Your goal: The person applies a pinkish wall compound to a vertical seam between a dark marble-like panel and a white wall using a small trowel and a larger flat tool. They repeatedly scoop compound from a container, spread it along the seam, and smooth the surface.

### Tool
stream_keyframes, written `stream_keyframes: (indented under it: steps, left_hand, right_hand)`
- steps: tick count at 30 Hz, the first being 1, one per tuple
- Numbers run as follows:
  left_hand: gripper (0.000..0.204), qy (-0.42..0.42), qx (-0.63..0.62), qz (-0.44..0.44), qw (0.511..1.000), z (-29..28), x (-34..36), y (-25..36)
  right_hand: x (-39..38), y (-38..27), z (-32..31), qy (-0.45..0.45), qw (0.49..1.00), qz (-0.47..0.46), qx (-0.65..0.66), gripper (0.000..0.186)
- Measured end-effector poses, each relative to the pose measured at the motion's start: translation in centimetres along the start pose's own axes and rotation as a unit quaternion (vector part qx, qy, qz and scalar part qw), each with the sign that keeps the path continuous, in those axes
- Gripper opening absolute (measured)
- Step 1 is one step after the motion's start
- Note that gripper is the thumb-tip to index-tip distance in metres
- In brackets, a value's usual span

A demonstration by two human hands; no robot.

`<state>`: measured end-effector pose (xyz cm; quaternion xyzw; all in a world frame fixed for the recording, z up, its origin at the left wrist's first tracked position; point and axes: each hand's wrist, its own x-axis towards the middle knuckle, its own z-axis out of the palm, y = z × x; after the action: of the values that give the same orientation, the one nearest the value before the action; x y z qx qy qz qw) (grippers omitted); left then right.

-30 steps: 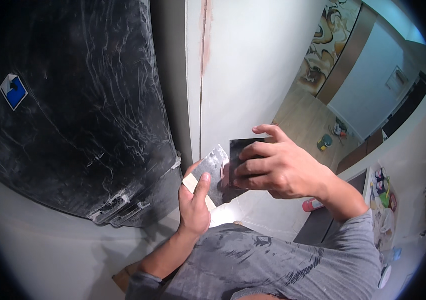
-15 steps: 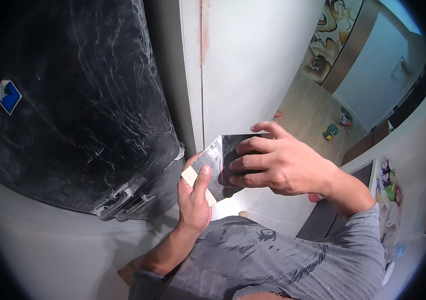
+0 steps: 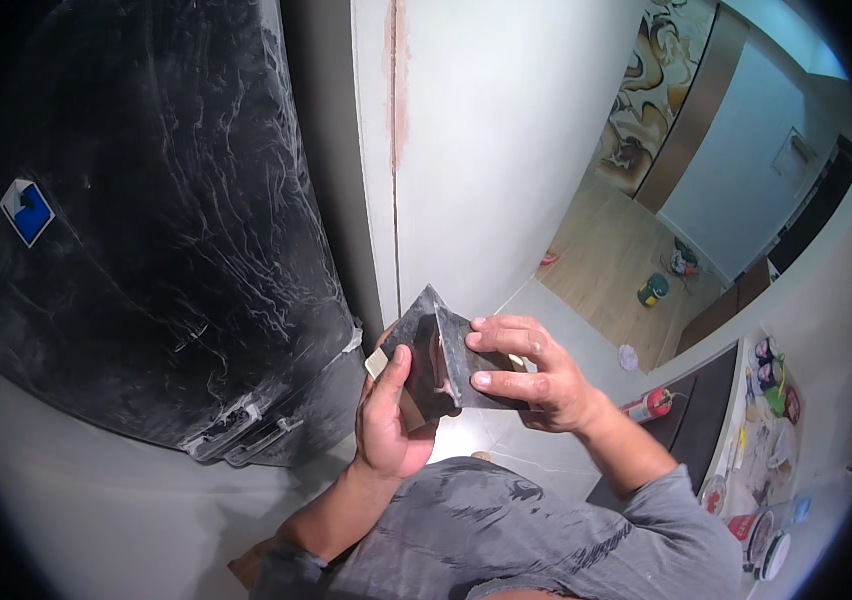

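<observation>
Grey steel scraper blades (image 3: 426, 350), putty-smeared, meet edge to edge; left hand (image 3: 391, 420) and right hand (image 3: 531, 375) each clasp one. Best drawn flat, with steady pressure.

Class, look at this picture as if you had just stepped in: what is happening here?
A person in a grey shirt holds two dark flat blades, like putty knives, in front of a white wall. The left hand grips one with the thumb pressed on its face; the right hand holds the other against it, so they meet at an angle. A large black appliance stands to the left.
</observation>
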<state>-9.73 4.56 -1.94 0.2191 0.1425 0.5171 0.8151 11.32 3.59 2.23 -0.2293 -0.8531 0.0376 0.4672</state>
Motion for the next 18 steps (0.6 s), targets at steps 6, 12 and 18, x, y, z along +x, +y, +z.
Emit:
stream_keyframes:
  steps: [6,12,18]
  left_hand:
    - [0.047,-0.022,0.081,0.057,0.995,0.5,-0.3,-0.1]
    - [0.042,0.002,0.200,0.245,0.949,-0.7,0.8,0.1]
    - [0.043,0.071,0.350,0.360,0.862,-1.9,1.0,-1.2]
  right_hand:
    - [-3.1,3.6,0.6,-0.015,0.990,0.114,-0.087,0.055]
    - [-4.8,1.6,0.3,0.367,0.779,0.324,0.392,0.051]
    - [-4.1,-2.3,3.0,0.264,0.692,0.492,0.457,0.057]
